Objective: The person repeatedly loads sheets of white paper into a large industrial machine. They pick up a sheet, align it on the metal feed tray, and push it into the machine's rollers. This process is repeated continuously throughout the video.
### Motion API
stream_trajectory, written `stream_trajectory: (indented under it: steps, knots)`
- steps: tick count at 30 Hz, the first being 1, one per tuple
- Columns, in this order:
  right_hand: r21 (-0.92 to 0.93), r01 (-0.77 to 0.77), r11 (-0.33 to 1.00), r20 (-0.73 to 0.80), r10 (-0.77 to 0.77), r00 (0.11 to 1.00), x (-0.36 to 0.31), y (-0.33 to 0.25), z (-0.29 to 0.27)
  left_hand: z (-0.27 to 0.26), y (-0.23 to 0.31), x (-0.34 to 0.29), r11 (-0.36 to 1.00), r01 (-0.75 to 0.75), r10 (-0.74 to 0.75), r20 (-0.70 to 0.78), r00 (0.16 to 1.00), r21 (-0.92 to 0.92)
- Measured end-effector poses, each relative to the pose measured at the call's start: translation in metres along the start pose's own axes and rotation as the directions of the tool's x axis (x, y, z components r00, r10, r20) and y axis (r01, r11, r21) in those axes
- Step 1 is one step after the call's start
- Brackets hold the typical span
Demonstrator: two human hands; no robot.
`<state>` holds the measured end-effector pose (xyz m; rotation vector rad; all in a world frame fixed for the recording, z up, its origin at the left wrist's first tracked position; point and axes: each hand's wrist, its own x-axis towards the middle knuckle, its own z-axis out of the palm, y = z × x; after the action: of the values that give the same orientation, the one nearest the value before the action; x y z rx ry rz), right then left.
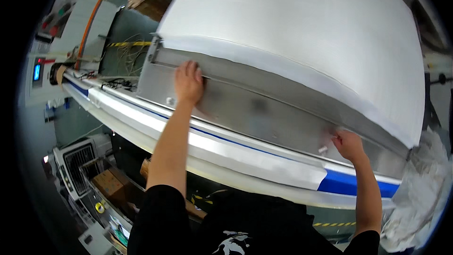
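A long grey metal plate (255, 113) with a dull, reflecting surface runs across in front of me. My left hand (188, 83) lies on its left part, fingers stretched toward the far side, with nothing seen in them. Farther right, my right hand (348, 144) is closed, its fingers curled in a pinch just over the plate; whatever they may hold is too small to make out. One small white bit (323, 149) shows beside the right fingertips, another white bit (170, 100) left of my left forearm. Beyond the plate spreads a wide white sheet (292, 23), its near edge hanging loose.
A white rail with blue patches (344, 182) borders the plate on my side. Crumpled clear plastic (417, 189) is heaped at the right end. At lower left are a cardboard box (111, 184) and a yellow tape roll (99, 207). Loose cables (130, 56) lie at upper left.
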<state>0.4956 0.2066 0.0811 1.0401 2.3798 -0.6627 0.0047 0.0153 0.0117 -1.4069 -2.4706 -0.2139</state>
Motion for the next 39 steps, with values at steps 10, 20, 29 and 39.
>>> stream_trajectory:
  steps: [10, 20, 29, 39]
  knots:
    - [0.177, 0.499, 0.848, -0.29, -0.439, 0.85, 0.247, -0.301, -0.092, 0.007, -0.008, -0.006, 0.953, 0.123, -0.138, -0.037, 0.99, -0.278]
    - [0.205, 0.598, 0.775, -0.413, -0.485, 0.771, 0.367, -0.423, -0.113, 0.003, -0.013, -0.004, 0.936, 0.169, -0.172, 0.019, 0.985, -0.308]
    - [0.139, 0.461, 0.876, -0.403, -0.376, 0.835, 0.363, -0.429, -0.115, 0.001, -0.016, 0.0, 0.918, 0.182, -0.181, 0.034, 0.983, -0.352]
    - [0.057, 0.505, 0.861, -0.501, -0.413, 0.76, 0.368, -0.424, -0.109, 0.017, -0.098, 0.096, 0.992, 0.083, -0.103, -0.242, 0.965, -0.092]
